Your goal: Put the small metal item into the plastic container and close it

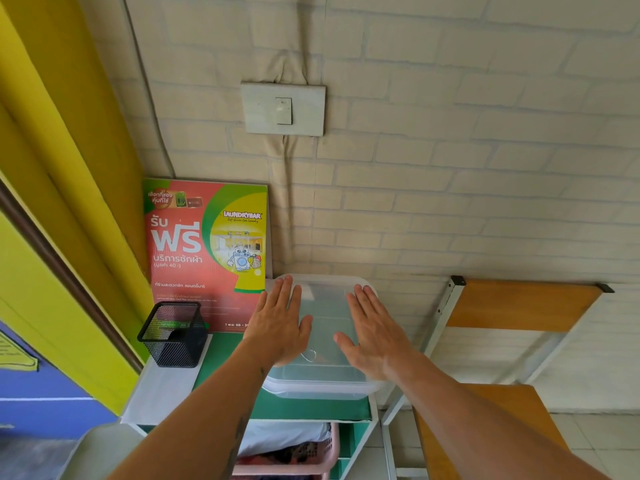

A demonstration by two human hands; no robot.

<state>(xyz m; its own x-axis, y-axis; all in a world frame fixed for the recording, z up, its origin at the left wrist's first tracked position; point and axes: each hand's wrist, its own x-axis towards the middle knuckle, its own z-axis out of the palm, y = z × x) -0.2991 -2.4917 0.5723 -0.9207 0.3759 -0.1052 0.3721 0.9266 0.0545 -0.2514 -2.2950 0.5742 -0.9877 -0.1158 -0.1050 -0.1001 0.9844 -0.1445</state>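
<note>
Green-topped shelf unit [304,408] with white frame, set against a brick-pattern wall. Directly on the top:
- clear plastic container [322,384] with lid on, centre to 3 o'clock, near edge slightly overhanging the front; a small metal item [310,355] shows faintly through the lid at its 6 o'clock side.
- black mesh pen holder [173,334] at 9 o'clock, standing partly on a white sheet [162,393] that covers the left end of the top.
- red and green laundry poster board [207,251] at 11 o'clock, upright, leaning on the wall, just behind the pen holder and touching the container's far left corner.

Below the top, a pink basket [311,459] with cloth sits in the lower compartment at 6 o'clock.
</note>
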